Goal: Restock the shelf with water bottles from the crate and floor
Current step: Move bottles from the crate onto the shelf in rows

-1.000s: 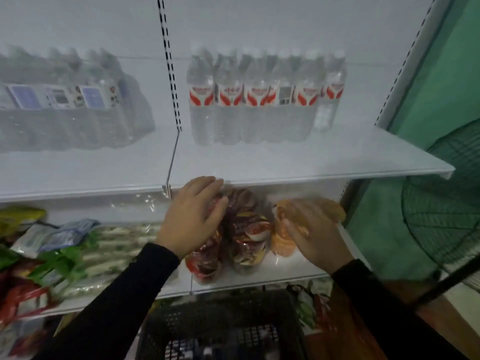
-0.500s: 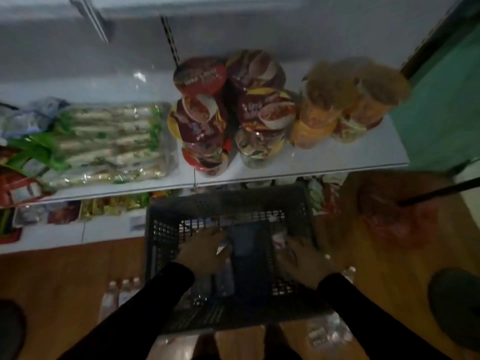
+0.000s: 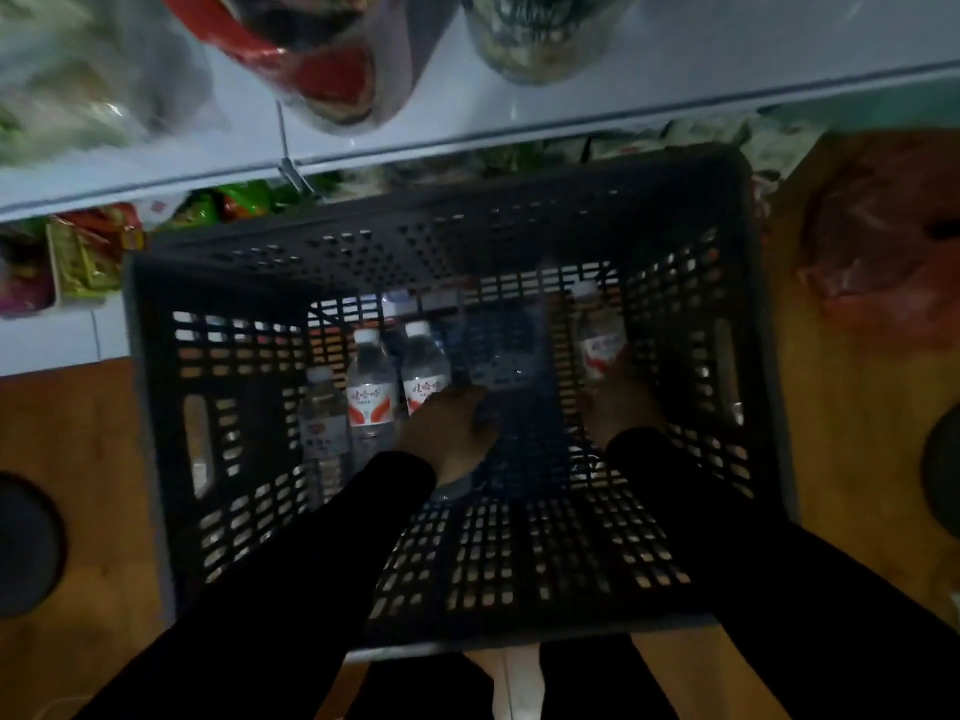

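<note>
- Black slotted plastic crate (image 3: 218, 356) on wooden floor (image 3: 78, 433), clear bottles (image 3: 370, 387) upright inside.
- Left hand (image 3: 447, 433) curled on a red-labelled bottle (image 3: 423, 374).
- Right hand (image 3: 618, 402) grips another bottle (image 3: 597, 330).

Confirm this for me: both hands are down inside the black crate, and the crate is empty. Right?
Not quite. In the head view both hands, left and right, are inside the black crate, but it is not empty: several water bottles stand in it, one at the right hand.
</note>
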Demonstrator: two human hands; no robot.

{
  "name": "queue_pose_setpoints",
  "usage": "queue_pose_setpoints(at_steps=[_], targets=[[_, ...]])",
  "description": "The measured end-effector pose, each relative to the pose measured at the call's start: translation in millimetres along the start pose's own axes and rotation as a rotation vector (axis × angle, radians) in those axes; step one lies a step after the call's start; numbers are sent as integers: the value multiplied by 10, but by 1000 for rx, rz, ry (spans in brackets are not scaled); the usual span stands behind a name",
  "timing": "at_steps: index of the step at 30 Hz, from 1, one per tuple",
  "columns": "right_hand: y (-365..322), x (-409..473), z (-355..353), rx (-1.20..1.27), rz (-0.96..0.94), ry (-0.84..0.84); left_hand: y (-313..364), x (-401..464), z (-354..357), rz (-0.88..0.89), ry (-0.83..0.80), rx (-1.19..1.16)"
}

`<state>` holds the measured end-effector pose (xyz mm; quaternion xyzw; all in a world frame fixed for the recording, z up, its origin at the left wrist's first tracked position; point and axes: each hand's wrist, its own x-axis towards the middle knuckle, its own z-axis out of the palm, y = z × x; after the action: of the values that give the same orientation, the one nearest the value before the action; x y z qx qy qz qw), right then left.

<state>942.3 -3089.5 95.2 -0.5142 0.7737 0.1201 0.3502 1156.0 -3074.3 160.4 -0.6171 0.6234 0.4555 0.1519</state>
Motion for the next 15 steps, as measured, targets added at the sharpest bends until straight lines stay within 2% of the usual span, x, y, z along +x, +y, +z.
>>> queue_pose_setpoints(at_steps=[3, 5, 7, 11, 13, 15], targets=[[34, 69, 1, 108, 28, 13, 57, 41, 62, -15, -18, -79], [44, 13, -100, 332, 18, -45, 82, 6, 69, -21, -20, -156], [24, -111, -215, 503, -61, -137, 137, -61, 1, -55, -10, -248], [-157, -477, -471, 654, -248, -276, 337, -249, -318, -126, 41, -540], [-265, -673, -642, 693, -322, -334, 442, -416, -551, -66, 65, -775], [-369, -856, -868, 697, -389, -373, 528, -597, -789, 54, 74, -868]])
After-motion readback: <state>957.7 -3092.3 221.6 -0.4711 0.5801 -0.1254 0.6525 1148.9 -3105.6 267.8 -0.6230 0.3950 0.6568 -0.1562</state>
